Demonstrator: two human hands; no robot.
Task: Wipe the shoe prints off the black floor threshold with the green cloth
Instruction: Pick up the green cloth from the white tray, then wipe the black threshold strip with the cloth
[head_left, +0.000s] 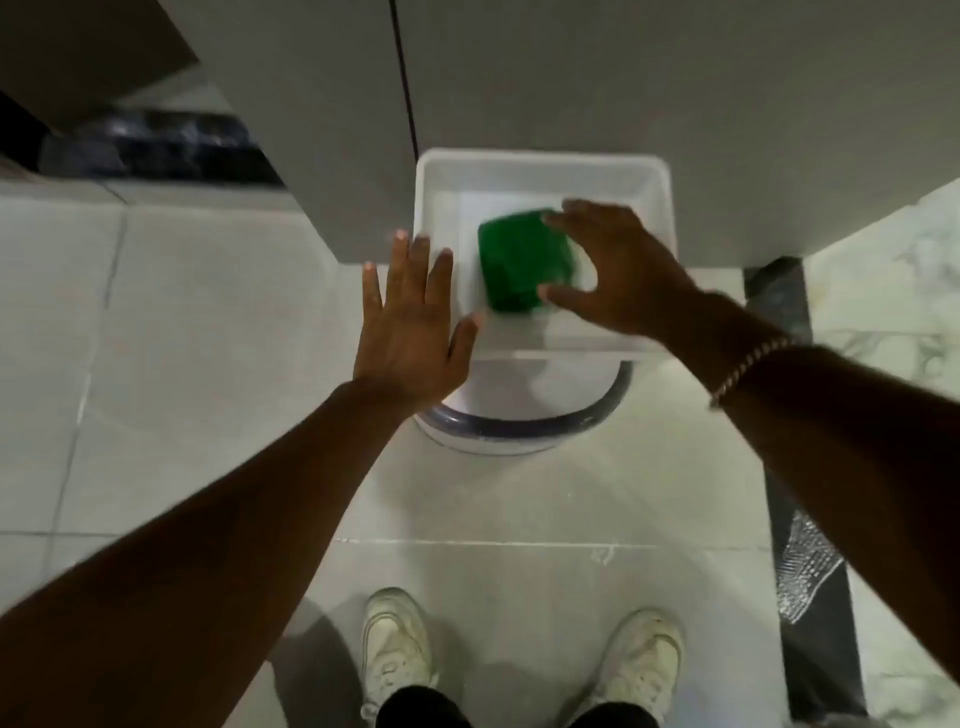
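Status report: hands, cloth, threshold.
Right hand open over green cloth in white tray. Left hand open, empty. Shoe print on black threshold, unobstructed.

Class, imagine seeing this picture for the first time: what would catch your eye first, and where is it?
The green cloth stands out, lying in a white tub at centre. Both hands are spread open: the right hand reaches over the cloth, the left hand hovers at the tub's left edge. A pale shoe print marks the black threshold at lower right.

Beaded bracelet (748, 366), whitish sneakers (395, 649), dark trousers (421, 709)
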